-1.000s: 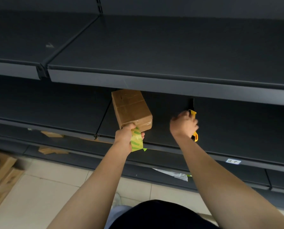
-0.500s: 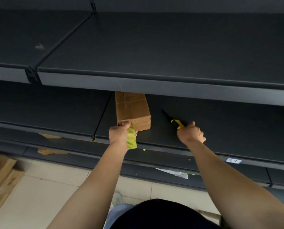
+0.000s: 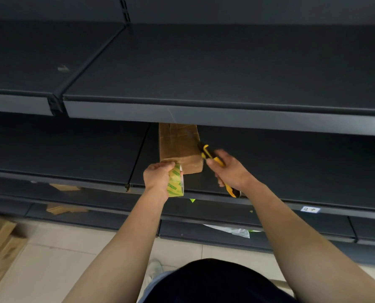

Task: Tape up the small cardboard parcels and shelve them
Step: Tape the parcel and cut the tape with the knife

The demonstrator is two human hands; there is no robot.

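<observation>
Dark shelving [image 3: 291, 167]: left grip [image 3: 158, 178] curls round tape roll [image 3: 176, 184] by the parcel [image 3: 177, 145], right grip [image 3: 232, 171] clutches knife [image 3: 206, 152]; best slice taut tape close.

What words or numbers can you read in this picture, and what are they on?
The label on the shelf edge: dark marks, too blurred to read.
The tape roll: green print, too blurred to read.
The box: no print that I can see.
</observation>
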